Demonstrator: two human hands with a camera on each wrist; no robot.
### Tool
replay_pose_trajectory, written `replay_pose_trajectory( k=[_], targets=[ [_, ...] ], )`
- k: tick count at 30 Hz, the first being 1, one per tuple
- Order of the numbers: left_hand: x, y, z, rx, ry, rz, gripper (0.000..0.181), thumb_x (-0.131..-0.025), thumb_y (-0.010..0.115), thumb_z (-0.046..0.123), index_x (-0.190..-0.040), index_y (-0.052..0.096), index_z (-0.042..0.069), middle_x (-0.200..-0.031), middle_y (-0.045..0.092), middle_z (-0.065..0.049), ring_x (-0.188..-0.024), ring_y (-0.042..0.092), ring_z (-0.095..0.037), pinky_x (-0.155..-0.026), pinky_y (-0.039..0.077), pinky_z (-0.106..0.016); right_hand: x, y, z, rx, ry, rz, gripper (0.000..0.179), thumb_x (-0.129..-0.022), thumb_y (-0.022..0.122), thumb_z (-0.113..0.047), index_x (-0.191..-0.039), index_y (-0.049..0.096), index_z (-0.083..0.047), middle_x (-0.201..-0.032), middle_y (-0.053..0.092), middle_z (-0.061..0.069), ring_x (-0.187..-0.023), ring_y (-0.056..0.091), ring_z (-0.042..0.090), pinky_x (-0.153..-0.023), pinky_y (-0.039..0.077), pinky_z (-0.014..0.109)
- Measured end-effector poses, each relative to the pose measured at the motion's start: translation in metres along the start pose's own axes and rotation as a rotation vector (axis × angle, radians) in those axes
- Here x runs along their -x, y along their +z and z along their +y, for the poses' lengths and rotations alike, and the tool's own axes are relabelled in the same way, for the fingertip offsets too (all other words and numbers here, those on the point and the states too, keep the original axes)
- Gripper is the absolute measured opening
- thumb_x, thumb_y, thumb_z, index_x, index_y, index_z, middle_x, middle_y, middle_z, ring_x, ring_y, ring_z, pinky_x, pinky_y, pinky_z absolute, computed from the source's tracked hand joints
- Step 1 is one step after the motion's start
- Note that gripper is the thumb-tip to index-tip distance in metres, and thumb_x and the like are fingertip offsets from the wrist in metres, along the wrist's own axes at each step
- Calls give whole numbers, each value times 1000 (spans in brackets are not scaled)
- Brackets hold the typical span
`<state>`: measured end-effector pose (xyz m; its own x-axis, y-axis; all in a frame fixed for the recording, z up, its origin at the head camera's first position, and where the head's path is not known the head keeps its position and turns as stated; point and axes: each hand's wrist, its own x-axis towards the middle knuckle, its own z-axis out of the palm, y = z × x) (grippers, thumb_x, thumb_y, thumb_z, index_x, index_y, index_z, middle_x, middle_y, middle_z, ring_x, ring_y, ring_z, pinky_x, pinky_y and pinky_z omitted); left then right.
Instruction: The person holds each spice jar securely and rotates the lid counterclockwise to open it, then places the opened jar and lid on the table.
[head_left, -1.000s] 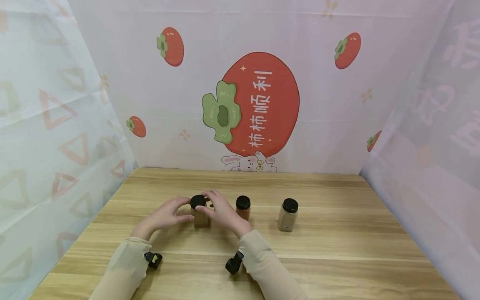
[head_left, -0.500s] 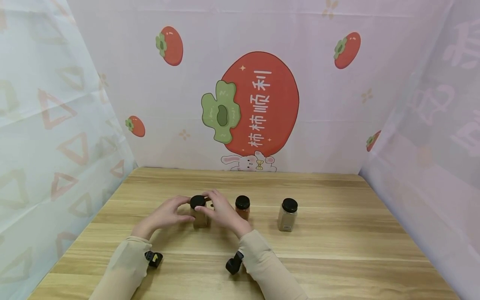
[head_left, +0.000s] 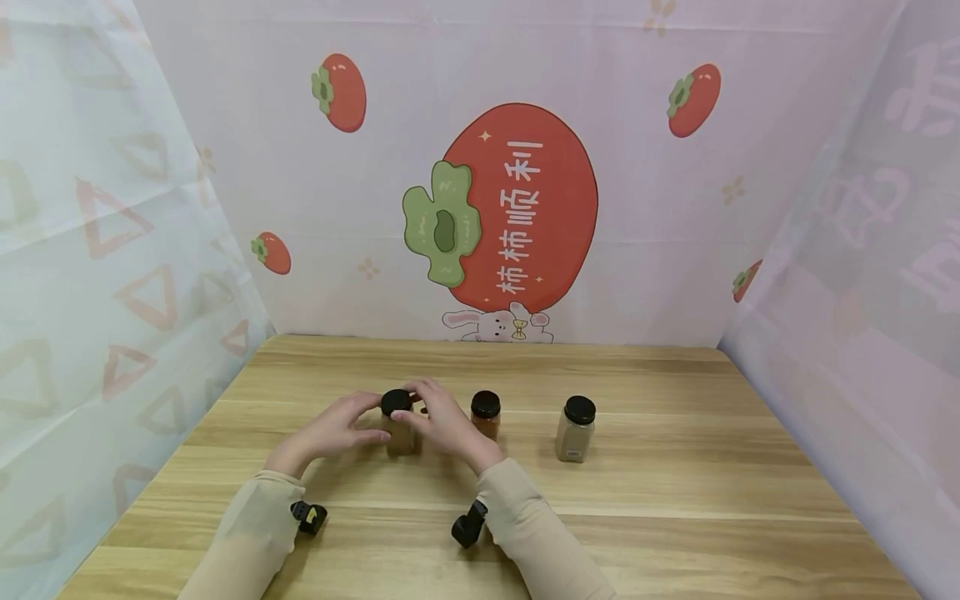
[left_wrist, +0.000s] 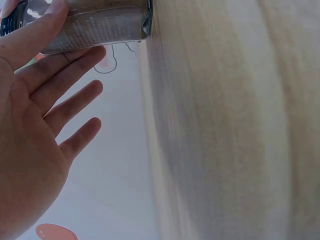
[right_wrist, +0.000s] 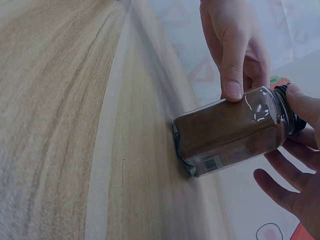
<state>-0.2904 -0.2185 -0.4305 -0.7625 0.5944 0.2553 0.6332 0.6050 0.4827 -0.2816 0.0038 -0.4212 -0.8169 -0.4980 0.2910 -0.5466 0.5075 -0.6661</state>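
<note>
A clear spice jar (head_left: 400,438) with brown powder and a black lid (head_left: 396,402) stands upright on the left part of the wooden table. My left hand (head_left: 333,427) holds its body, thumb on the near side and fingers behind, as the left wrist view also shows. At the top, my right hand (head_left: 447,423) pinches the lid between thumb and fingers; the right wrist view shows the thumb over the black rim. In that view a barcode label marks the lower side of the jar (right_wrist: 225,132), and its base meets the tabletop.
A second jar (head_left: 485,423) with reddish-brown contents stands just right of my right hand, partly hidden by it. Farther right stands a third jar (head_left: 576,433) with pale powder. Printed fabric (head_left: 645,250) walls the back and both sides of the table (head_left: 675,475).
</note>
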Motion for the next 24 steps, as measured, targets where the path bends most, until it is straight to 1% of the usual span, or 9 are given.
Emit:
replay_pose_trajectory(
  k=[6,10,16,20,24],
  targets=[
    [1,-1,0,17,-30,-33,50,-84,71,34,-128,57,13,-129,60,-7,-120,53,-31,-101,41,-54,0,-1,0,-5,-8,-28,47,-95,53,-39,-131,51,-9,-132,50,6,-118,54,19,-95,51,36],
    [2,-2,0,19,-38,-42,52,-85,69,37,-129,56,13,-130,58,-7,-122,52,-31,-102,41,-54,-1,-3,2,7,-17,-67,46,-96,51,-39,-132,50,-11,-132,50,4,-119,53,18,-96,50,34],
    [3,-3,2,30,-42,-53,53,-85,69,36,-131,55,13,-131,57,-8,-124,51,-31,-102,40,-55,0,-10,0,41,-35,-126,46,-98,48,-38,-136,47,-13,-134,49,2,-121,52,17,-100,46,32],
    [3,-3,2,28,-39,-50,52,-85,70,32,-131,55,13,-132,57,-8,-124,51,-31,-103,40,-55,0,-12,-1,18,-36,-145,46,-98,48,-36,-138,46,-13,-136,48,3,-121,52,18,-101,46,31],
    [2,-4,2,26,-41,-48,52,-85,71,29,-131,55,13,-132,57,-8,-124,51,-32,-103,40,-55,0,-12,1,-12,-35,-144,49,-98,48,-36,-142,42,-15,-140,46,4,-121,52,20,-99,47,35]
  ],
)
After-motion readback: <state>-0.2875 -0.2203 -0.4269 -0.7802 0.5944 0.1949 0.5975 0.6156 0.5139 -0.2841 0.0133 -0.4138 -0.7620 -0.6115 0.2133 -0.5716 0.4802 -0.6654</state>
